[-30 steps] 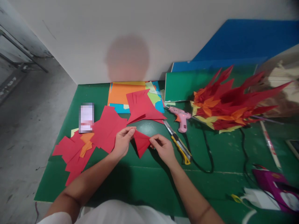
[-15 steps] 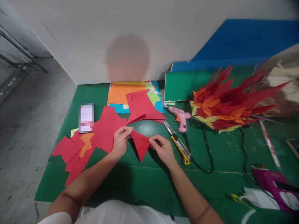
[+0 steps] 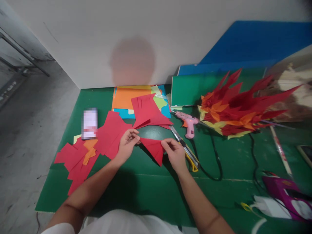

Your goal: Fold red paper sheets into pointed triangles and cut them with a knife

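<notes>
Between my hands is a folded red piece of paper, its pointed end hanging down to the right. My left hand pinches its upper left corner. With thumb and fingertips, my right hand grips the upper right corner. Just beyond lies a large red paper piece with slanted cuts or folds, resting on orange, blue and green sheets. More red paper pieces spread to the left of my left hand, with small orange scraps on top. A yellow utility knife lies right beside my right hand.
A pink glue gun with a black cord lies past the knife. To its right stands a flame-shaped red, orange and yellow paper piece. A phone lies at left on the green table. A purple box sits at the right.
My right hand has moved to the right, still pinching the red paper. The paper's hanging point has swung right, and its top edge now stretches wider between my hands.
</notes>
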`<state>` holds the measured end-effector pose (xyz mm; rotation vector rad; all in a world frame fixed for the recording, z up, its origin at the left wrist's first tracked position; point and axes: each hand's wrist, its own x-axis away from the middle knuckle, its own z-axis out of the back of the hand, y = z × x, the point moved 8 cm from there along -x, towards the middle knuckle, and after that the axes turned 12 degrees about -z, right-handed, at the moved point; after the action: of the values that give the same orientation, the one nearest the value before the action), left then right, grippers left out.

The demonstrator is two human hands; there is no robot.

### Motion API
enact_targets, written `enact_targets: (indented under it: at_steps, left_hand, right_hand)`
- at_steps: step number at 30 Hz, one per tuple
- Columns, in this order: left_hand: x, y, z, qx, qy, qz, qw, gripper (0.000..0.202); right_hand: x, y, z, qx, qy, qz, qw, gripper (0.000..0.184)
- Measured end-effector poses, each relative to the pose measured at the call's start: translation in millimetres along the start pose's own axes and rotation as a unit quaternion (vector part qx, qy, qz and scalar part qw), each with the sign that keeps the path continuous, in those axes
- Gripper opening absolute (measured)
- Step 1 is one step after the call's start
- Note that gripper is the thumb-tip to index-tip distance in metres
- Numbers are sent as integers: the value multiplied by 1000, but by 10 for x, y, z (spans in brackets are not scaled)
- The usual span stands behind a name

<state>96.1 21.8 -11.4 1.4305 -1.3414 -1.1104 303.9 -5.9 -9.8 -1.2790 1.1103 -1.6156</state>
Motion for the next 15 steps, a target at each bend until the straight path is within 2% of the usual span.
enact_targets:
  at_steps: [4, 7, 15]
  left_hand:
    - [25, -6, -89, -5, -34, -3, 999, 31]
    - [51, -31, -130, -37, -39, 4, 999, 36]
    - [26, -151, -107, -14, -31, 81, 996, 36]
  right_hand:
    - [-5, 15, -3, 11, -1, -4, 1000, 29]
    - [0, 12, -24, 15, -7, 2, 1000, 27]
    - [18, 16, 1, -7, -9, -17, 1000, 30]
